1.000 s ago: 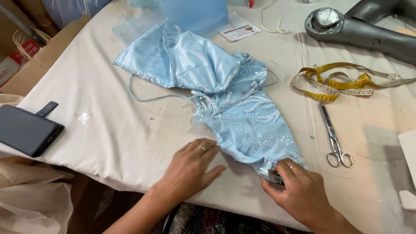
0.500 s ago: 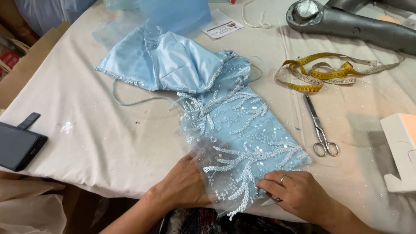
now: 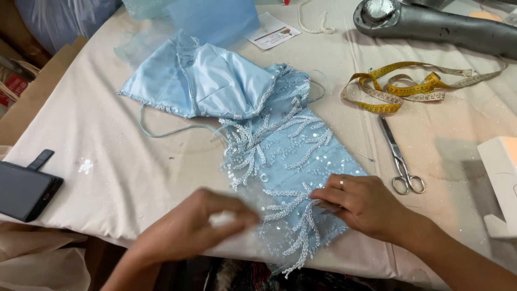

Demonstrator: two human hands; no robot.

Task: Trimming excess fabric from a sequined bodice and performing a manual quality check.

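A light blue garment (image 3: pixel 280 145) with sequins and white beaded branch patterns lies on the cloth-covered table (image 3: pixel 124 161). Its satin top part (image 3: pixel 215 81) points toward the back left. My right hand (image 3: pixel 361 205) presses flat on the beaded lower part, fingers together, a ring on one finger. My left hand (image 3: pixel 199 226) is blurred, at the sheer edge of the fabric near the front table edge, fingers curled on the tulle.
Scissors (image 3: pixel 398 156) lie right of the garment, a yellow tape measure (image 3: pixel 398 86) behind them. A grey iron (image 3: pixel 431 24) rests at the back right, a white box (image 3: pixel 501 183) at the right edge, a dark phone (image 3: pixel 24 188) at the left, a card (image 3: pixel 272 31) at the back.
The beaded fabric was unfolded and spread flat toward the front edge. My right hand moved up onto it; my left hand shifted along the sheer edge.
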